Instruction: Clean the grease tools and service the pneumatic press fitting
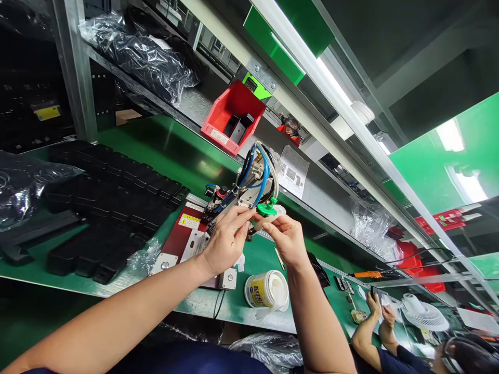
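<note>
My left hand [225, 240] and my right hand [287, 239] are raised together above the green workbench [163, 150], fingers pinched. Between them they hold a small syringe-like dispenser tube [268, 217] with a green cap [266, 209]. Just behind it stands a fixture [249, 189] with blue and white cables on a red and silver base plate [183, 234]. Below my right wrist stands a white tub [267, 290] with a blue and yellow label.
Rows of black plastic parts [113, 202] fill the bench at left. A red bin [233, 117] hangs on the shelf rail. Clear plastic bags [136, 52] lie on the upper shelf. A co-worker's arms [370, 327] are at the lower right near a white fan [423, 311].
</note>
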Demonstrator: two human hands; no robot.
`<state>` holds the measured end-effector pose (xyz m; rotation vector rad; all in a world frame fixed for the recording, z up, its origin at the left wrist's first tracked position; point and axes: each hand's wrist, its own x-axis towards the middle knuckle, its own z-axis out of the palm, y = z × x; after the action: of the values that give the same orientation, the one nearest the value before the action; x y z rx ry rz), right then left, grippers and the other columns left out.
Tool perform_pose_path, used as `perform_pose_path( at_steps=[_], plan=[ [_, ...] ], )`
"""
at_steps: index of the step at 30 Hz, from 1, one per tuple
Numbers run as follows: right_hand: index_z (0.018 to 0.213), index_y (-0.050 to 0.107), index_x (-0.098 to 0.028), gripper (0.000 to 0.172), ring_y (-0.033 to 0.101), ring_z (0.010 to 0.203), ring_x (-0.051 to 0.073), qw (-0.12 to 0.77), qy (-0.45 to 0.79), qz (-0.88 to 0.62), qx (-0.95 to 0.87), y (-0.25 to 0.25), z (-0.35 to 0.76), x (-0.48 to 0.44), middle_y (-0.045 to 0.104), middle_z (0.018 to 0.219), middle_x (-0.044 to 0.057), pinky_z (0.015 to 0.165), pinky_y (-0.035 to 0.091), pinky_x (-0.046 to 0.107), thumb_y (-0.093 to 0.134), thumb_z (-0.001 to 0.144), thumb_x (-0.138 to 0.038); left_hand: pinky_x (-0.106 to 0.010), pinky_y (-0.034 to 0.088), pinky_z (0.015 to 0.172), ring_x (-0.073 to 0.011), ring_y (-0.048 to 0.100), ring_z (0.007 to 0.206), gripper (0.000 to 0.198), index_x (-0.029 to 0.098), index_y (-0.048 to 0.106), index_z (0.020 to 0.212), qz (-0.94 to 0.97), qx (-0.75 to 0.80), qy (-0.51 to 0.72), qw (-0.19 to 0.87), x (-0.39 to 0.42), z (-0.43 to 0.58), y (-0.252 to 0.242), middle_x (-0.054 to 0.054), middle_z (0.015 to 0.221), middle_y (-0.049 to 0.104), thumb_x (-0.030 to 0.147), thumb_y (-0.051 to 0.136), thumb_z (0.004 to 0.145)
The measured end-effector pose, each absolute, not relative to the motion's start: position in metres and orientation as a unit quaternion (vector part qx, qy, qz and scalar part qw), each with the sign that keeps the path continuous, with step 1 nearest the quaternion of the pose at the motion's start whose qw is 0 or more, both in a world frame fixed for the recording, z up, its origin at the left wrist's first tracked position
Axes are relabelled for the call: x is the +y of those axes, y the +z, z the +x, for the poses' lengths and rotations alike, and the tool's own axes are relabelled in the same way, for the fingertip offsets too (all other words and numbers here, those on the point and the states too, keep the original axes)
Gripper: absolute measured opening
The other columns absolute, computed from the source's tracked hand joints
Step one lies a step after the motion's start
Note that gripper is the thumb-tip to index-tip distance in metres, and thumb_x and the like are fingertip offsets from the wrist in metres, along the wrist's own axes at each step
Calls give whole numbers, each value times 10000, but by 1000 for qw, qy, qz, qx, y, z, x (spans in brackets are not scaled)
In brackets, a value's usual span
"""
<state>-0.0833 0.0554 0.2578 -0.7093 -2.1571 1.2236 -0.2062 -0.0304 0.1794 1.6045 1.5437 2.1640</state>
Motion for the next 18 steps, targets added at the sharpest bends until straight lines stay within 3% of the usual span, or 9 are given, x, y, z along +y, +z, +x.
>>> perform_pose_path(
  at_steps=[7, 14, 18],
  plan=[
    [838, 692, -211, 293, 670, 772, 204, 406, 372, -283, -786, 238, -91, 53, 726, 817, 19, 790, 547, 361, 849, 608, -300, -332, 456, 907, -180, 581, 1050, 357, 186, 569, 1243, 522, 499, 692, 17, -29, -207, 178, -89, 1114, 608, 118, 431, 920],
    [1016, 694, -225, 271, 669, 941, 233, 294, 428, -253, -817, 253, -81, 56, 725, 1013, 51, 869, 523, 385, 727, 769, -329, -322, 456, 896, -176, 581, 1034, 350, 192, 578, 1235, 520, 495, 696, 21, -29, -208, 180, -83, 1095, 610, 126, 424, 927],
    [884, 708, -214, 199, 678, 847, 220, 343, 422, -270, -795, 247, -83, 53, 737, 889, 42, 812, 535, 371, 775, 714, -294, -322, 456, 898, -177, 580, 1044, 350, 195, 579, 1235, 517, 498, 696, 18, -29, -208, 179, -85, 1103, 608, 130, 424, 928]
  ],
)
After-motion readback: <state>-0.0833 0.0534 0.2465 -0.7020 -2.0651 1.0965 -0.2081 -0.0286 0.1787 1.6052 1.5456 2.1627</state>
